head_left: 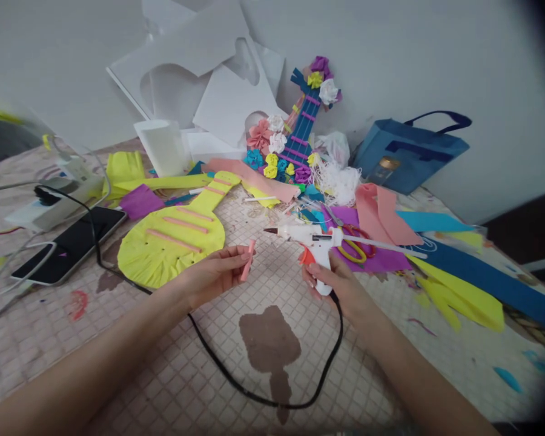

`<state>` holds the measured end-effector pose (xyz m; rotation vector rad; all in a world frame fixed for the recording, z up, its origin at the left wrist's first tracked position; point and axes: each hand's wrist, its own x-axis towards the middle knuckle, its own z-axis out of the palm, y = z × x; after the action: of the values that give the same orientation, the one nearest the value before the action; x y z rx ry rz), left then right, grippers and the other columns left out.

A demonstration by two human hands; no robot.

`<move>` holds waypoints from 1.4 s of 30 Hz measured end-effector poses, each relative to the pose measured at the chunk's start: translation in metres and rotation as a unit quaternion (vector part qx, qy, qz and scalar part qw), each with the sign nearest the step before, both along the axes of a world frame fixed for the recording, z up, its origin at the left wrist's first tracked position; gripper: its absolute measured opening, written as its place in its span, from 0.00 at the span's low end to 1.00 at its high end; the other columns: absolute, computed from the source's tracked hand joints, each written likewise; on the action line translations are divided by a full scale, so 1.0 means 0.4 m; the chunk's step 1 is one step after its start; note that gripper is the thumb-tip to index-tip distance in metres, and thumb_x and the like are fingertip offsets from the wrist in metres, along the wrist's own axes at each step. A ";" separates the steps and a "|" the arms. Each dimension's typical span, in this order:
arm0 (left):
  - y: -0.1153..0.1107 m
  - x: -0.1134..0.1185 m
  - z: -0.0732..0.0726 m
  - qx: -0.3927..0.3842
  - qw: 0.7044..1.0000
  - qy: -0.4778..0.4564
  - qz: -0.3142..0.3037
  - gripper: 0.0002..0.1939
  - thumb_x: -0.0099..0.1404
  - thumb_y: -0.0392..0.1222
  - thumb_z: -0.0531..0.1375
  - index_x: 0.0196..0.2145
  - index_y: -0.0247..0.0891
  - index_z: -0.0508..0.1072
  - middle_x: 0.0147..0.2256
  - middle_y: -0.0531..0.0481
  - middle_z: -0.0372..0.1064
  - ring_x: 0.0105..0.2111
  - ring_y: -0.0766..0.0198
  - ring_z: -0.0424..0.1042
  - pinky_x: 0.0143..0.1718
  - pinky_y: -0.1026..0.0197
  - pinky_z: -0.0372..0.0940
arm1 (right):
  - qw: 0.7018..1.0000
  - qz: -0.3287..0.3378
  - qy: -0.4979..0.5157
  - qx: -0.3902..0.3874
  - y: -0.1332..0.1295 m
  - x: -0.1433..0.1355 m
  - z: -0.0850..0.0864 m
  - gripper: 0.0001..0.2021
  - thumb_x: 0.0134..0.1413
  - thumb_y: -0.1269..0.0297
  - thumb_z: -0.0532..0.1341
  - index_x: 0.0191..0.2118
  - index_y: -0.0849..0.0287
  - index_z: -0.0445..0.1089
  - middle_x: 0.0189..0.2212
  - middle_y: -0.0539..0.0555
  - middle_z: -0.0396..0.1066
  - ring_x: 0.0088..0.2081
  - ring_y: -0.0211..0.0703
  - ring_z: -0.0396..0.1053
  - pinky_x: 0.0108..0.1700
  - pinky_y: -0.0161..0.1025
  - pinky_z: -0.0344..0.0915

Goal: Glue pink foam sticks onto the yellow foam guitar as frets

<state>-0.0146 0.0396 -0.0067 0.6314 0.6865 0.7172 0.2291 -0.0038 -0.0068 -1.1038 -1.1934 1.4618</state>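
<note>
My left hand (222,269) pinches a short pink paper-wrapped strip (248,260) between thumb and fingers. In my right hand (329,278) is a white hot glue gun (320,239) with an orange trigger; its dark nozzle points left, towards the strip but apart from it. A glue stick (381,243) juts from the gun's back. Left of my left hand lies a yellow paper-covered guitar shape (175,239), with several pink strips across its body and neck. The gun's black cord (254,396) loops across the table towards me and passes under my left forearm.
A decorated blue guitar (302,130) with paper flowers leans at the back, near white board offcuts (227,97). Scissors (356,245) lie on purple paper at right, by coloured strips and a blue bag (409,151). A phone (70,245) and power strip (54,206) are at left.
</note>
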 end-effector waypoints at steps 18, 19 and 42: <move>0.004 0.001 -0.004 0.014 1.000 -0.006 -0.022 0.04 0.58 0.35 0.64 0.30 0.32 0.71 0.24 0.54 0.64 0.22 0.74 0.64 0.27 0.71 0.62 | 0.952 -0.008 -0.251 0.175 -0.024 -0.003 0.003 0.16 0.59 0.52 0.53 0.29 0.60 0.63 0.20 0.47 0.56 0.22 0.35 0.53 0.24 0.35 0.50; 0.004 0.000 -0.004 0.016 1.000 -0.007 -0.022 0.04 0.59 0.35 0.63 0.30 0.32 0.71 0.24 0.54 0.64 0.22 0.75 0.64 0.27 0.71 0.62 | 0.950 -0.007 -0.256 0.179 -0.024 -0.002 0.003 0.16 0.59 0.52 0.53 0.29 0.60 0.63 0.21 0.47 0.56 0.23 0.35 0.53 0.24 0.35 0.50; 0.003 -0.004 -0.004 0.040 0.999 0.004 -0.032 0.05 0.60 0.36 0.63 0.31 0.32 0.71 0.24 0.53 0.64 0.22 0.75 0.62 0.27 0.71 0.60 | 0.932 -0.007 -0.291 0.215 -0.028 -0.006 0.014 0.17 0.60 0.53 0.52 0.24 0.58 0.61 0.21 0.48 0.58 0.24 0.37 0.55 0.26 0.35 0.53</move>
<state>-0.0163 0.0407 -0.0081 0.7258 0.6440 0.6858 0.2265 -0.0149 -0.0014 -1.2604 -1.8073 0.8014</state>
